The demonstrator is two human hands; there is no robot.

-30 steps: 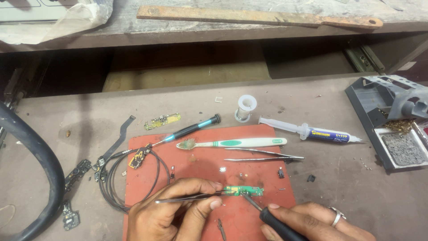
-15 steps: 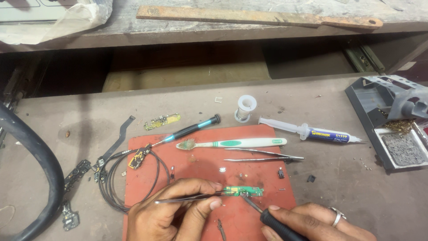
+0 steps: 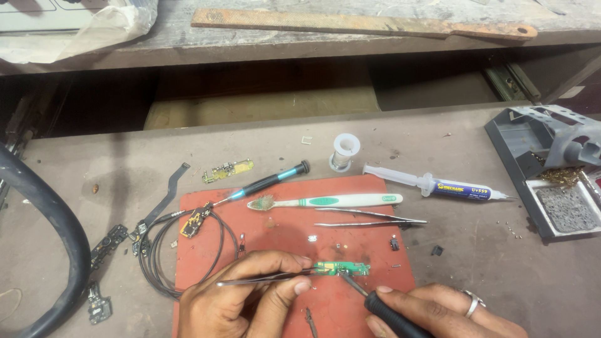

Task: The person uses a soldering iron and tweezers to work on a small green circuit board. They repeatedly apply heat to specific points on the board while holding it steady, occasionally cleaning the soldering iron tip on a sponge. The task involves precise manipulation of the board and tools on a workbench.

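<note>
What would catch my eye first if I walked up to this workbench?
Probably the red mat in the middle, where two hands work on a tiny green circuit board. The left hand holds tweezers to the board, while the right hand brings a black-handled soldering iron to it. Behind them lie a white and green toothbrush and a syringe.

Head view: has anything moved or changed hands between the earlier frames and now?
Nothing visibly changed. The left hand still pins the small green circuit board with tweezers, and the right hand still holds the soldering iron tip at the board. The toothbrush and syringe lie as before.
</note>
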